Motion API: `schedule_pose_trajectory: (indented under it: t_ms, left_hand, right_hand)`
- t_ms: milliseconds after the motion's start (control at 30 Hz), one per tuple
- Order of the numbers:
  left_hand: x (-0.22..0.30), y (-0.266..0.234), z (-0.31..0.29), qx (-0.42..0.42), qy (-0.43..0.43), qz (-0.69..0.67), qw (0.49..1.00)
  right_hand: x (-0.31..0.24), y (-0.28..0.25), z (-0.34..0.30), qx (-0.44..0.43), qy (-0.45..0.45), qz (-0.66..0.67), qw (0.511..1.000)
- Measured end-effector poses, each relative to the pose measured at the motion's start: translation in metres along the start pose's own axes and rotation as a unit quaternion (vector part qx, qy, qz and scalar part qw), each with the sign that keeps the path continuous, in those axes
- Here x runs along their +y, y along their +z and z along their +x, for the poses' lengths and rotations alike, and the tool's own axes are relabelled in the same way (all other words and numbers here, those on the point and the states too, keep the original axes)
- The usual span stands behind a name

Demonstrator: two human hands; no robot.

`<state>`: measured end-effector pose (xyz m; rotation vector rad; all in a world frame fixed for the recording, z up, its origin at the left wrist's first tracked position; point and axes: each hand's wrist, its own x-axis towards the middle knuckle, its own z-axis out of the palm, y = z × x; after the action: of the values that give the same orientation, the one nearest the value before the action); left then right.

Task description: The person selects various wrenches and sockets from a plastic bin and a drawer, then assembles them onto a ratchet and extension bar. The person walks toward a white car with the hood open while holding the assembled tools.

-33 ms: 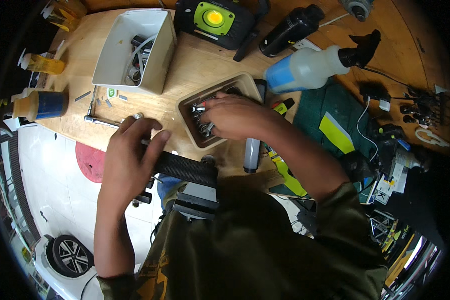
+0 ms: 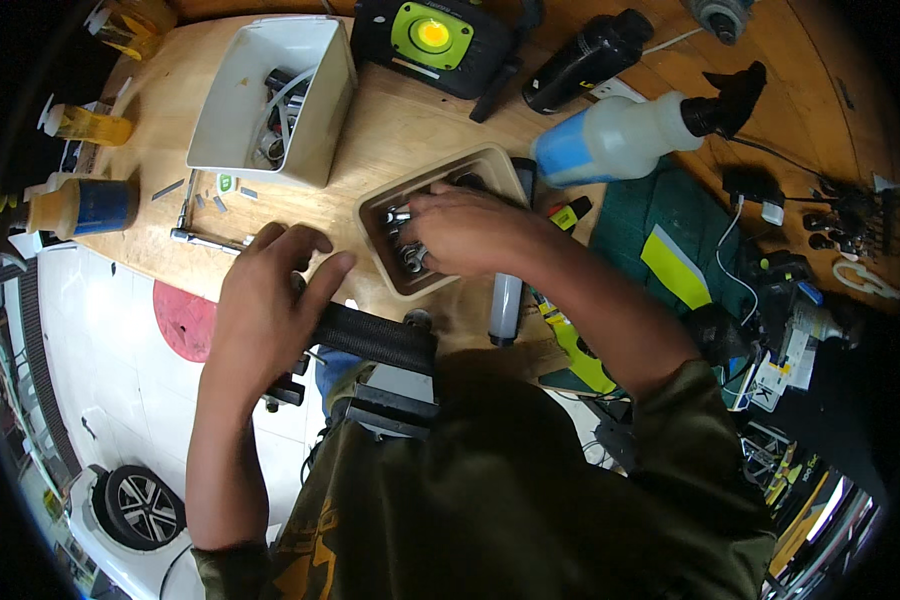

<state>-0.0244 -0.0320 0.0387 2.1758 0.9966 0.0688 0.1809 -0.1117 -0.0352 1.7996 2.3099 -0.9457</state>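
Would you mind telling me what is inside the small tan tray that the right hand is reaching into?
The tan tray holds shiny metal parts, possibly sockets. The right hand covers most of its inside, so the rest cannot be seen.

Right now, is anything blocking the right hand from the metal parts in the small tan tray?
Nothing visible does. The right hand is already inside the tan tray, its fingers on the metal parts. The left hand rests apart on a black grip.
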Motion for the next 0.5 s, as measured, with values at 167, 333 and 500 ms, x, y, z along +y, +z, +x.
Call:
schedule_pose_trajectory:
  t_ms: [167, 333, 500]
  left_hand:
    - [-0.011, 0.020, 0.036, -0.085, -0.005, 0.155, 0.984]
    - [-0.016, 0.025, 0.046, -0.139, -0.021, 0.112, 0.984]
    - [-0.019, 0.025, 0.047, -0.134, -0.033, 0.074, 0.988]
  right_hand:
    - [-0.004, 0.003, 0.011, 0.001, 0.027, -0.062, 0.998]
    - [0.016, 0.012, 0.013, 0.020, -0.018, -0.139, 0.990]
    - [0.011, -0.001, 0.010, -0.023, 0.013, -0.026, 0.999]
